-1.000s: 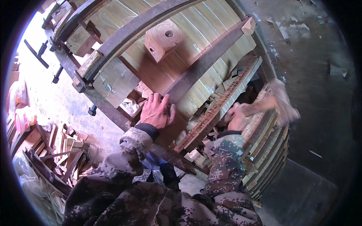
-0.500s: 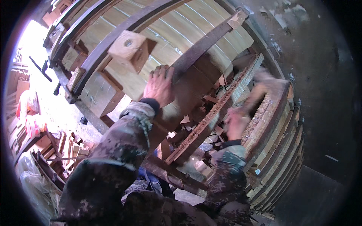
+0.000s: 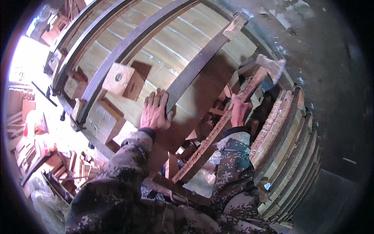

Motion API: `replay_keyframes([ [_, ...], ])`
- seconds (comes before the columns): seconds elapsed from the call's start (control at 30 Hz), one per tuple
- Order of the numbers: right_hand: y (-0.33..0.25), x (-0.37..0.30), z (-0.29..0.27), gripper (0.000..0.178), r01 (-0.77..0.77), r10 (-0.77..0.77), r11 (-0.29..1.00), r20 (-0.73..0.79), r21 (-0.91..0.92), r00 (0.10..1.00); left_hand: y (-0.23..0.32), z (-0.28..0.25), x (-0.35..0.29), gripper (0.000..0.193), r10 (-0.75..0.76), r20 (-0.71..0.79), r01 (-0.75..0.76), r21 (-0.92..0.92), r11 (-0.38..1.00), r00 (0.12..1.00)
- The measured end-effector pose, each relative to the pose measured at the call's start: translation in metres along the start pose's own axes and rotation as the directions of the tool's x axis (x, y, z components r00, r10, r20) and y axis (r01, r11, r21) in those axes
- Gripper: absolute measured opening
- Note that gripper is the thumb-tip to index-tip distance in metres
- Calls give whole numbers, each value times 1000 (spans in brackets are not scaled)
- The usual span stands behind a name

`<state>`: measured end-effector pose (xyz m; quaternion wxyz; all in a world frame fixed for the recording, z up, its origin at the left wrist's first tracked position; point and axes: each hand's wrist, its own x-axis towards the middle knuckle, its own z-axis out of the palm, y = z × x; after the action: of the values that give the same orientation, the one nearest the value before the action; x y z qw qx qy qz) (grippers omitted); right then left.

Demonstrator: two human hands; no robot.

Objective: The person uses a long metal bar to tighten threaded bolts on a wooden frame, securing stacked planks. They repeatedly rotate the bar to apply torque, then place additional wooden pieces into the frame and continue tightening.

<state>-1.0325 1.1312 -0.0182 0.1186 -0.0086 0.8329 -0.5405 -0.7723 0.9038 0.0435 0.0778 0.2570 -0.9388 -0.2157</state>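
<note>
My left hand [image 3: 156, 113] lies with fingers outstretched on the pale wooden panel [image 3: 167, 50], its thumb side against a dark metal clamp bar [image 3: 194, 72]. My right hand [image 3: 240, 111] is wrapped around the wooden handle of a hatchet [image 3: 269, 69], whose wide, worn head points up and away to the right. Just beyond my left hand, a square wooden block [image 3: 119, 79] with a dark mark in its end stands on the panel. A small wood piece [image 3: 235, 27] sits at the far end of the clamp bar.
More curved-looking clamp bars [image 3: 128, 39] cross the panel at the left. Stacked boards [image 3: 290, 152] stand at the right. A long rough-edged board [image 3: 202, 146] spans the gap below my hands, with offcuts underneath. Scrap wood [image 3: 78, 163] and plastic sheeting [image 3: 48, 202] lie at the left.
The hatchet has swung from above the right-hand boards leftward toward the panel with my right hand. My left hand stays on the panel; the view has shifted slightly.
</note>
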Motion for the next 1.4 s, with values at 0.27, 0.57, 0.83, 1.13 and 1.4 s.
replay_keyframes([
  [0.27,5,27,7,13,-277,283,957,70,-84,957,-8,3,4,78,6,63,-9,38,999,998],
  [0.57,-11,120,24,28,145,-267,832,-158,-535,951,-13,11,6,69,14,80,-15,15,1000,997],
  [0.83,-48,205,31,58,-42,27,985,-90,-166,996,-11,11,9,64,46,33,-46,2,999,998],
  [1.13,-38,291,64,44,-208,221,870,-23,-446,975,-8,11,11,68,-6,111,3,27,1000,994],
  [1.4,-64,260,43,54,234,-420,563,-31,-793,907,-10,4,10,82,-28,187,24,26,999,982],
])
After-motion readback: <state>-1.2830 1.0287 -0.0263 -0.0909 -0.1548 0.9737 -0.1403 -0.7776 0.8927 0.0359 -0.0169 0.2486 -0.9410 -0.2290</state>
